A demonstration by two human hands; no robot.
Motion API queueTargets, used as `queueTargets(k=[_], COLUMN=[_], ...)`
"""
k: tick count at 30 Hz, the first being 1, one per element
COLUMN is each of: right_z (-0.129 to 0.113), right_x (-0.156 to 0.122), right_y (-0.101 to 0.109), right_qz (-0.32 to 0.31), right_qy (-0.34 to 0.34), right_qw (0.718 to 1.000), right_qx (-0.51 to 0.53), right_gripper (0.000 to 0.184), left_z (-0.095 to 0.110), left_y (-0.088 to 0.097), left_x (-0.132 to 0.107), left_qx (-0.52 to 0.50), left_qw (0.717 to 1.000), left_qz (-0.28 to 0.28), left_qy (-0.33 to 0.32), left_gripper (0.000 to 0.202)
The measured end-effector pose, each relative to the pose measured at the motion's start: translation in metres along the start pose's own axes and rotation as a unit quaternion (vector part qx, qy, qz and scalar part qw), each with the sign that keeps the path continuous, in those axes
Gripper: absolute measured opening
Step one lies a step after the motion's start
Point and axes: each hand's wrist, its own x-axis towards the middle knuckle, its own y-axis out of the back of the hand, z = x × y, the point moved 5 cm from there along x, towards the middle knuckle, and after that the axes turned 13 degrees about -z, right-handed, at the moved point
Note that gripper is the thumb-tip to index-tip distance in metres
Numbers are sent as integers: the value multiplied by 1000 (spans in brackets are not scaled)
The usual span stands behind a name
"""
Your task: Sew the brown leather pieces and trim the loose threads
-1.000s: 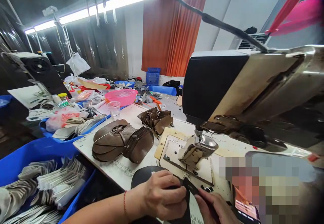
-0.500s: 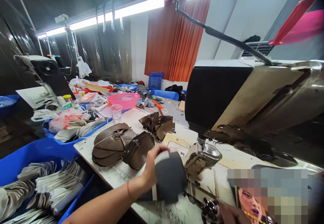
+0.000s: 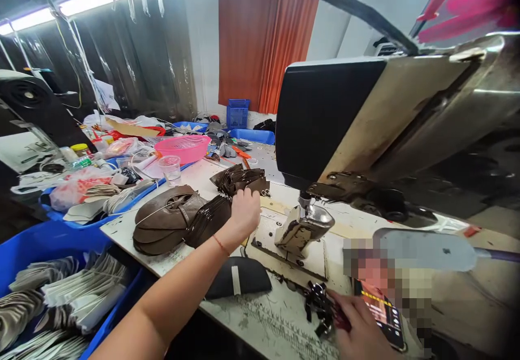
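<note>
My left hand reaches to a pile of brown leather-like pieces, fingers bent and pressed together at its front edge. Its fingertips are hidden, so what they grip does not show. A black curved piece with a pale strip lies below my left forearm, at the table's front edge. My right hand is closed at the lower right around the end of a cluster of dark, shiny strips, whose kind I cannot make out. Beyond both hands stands the sewing machine's post.
Stacked brown pieces sit left of my hand. The sewing machine head overhangs the right side. A phone lies beside my right hand. Blue tubs of pale cut pieces stand left, and a pink basket behind.
My left hand has let go of the dark piece and moved up and away to the brown pile. A black piece lies at the front edge. The view has shifted; the right hand shows more.
</note>
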Motion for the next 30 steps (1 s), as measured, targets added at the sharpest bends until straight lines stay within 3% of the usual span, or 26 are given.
queueTargets(k=[6, 9, 12, 15, 17, 19, 22, 27, 30], right_z=[-34, -33, -30, -34, -43, -54, -68, -72, -59], right_x=[26, 31, 31, 27, 23, 17, 7, 3, 7], right_y=[-16, -9, 0, 8, 11, 14, 18, 8, -9], right_qz=[-35, -22, 0, 20, 21, 32, 78, 61, 10], right_qy=[6, 5, 9, 32, 46, 46, 14, -12, -46], right_qw=[998, 999, 1000, 997, 988, 966, 930, 877, 809], right_qx=[-54, -39, -2, 60, 145, 252, 359, 476, 586], right_gripper=[35, 33, 29, 26, 29, 31, 28, 33, 36], left_z=[18, 22, 27, 35, 43, 51, 55, 50, 48], left_y=[-34, -49, -61, -76, -89, -98, -102, -94, -91], left_x=[-82, -99, -103, -104, -103, -102, -97, -94, -95], left_qx=[-32, -162, -275, -385, -475, -561, -643, -673, -683], left_qw=[986, 966, 937, 895, 844, 786, 730, 715, 706], left_qz=[-96, -139, -177, -210, -239, -249, -225, -187, -184], left_qy=[-130, -148, -121, -79, -72, -76, -59, -31, -11], left_gripper=[22, 18, 18, 44, 73, 77, 48, 29, 31])
